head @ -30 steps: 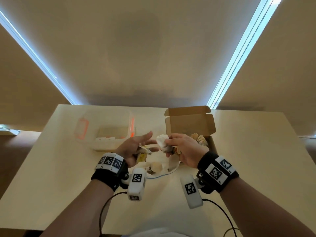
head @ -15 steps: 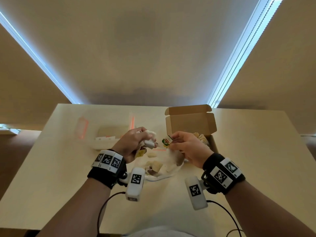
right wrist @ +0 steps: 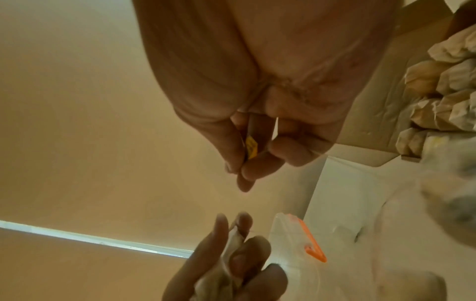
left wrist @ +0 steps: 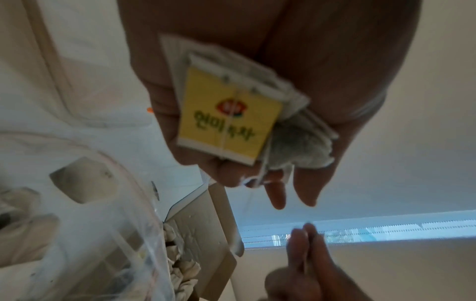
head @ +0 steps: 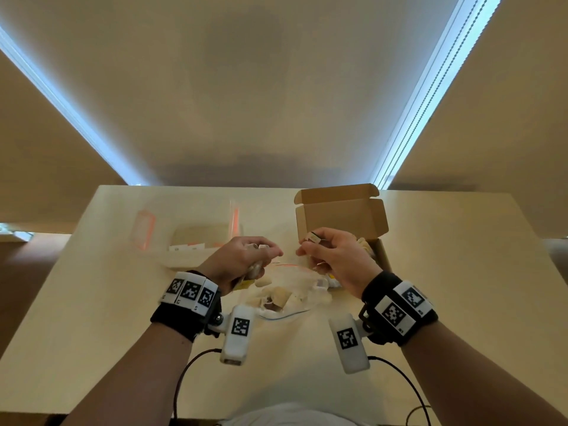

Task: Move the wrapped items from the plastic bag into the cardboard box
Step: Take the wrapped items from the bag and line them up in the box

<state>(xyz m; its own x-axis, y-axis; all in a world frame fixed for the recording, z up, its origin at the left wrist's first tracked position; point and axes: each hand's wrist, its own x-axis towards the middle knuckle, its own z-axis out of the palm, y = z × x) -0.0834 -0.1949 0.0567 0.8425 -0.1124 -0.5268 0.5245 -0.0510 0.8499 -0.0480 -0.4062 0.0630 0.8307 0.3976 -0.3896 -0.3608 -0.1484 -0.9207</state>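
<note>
Table (head: 92, 302) is sitting under both my grips. Cardboard box (head: 341, 218) is standing open just beyond my right hand (head: 335, 259), lid flap up, crumpled wrapped items (right wrist: 448, 95) lying inside it. Clear container (head: 196, 241) with orange latches is sitting beyond my left hand (head: 236, 262). Plastic bag (head: 285, 290) is lying on the table below and between my two hands, more wrapped items (head: 278, 298) showing through it. My left hand is curling round a bunch of tea bags (left wrist: 291, 130) in the palm, a yellow tag (left wrist: 229, 120) lying on top. My right hand is pinching a small yellow tag (right wrist: 251, 147) between thumb and fingertips. A thin string (left wrist: 247, 195) is running from my left-hand bundle toward my right; can't tell if it's reaching that pinched tag. Hands are facing each other, near but apart.
</note>
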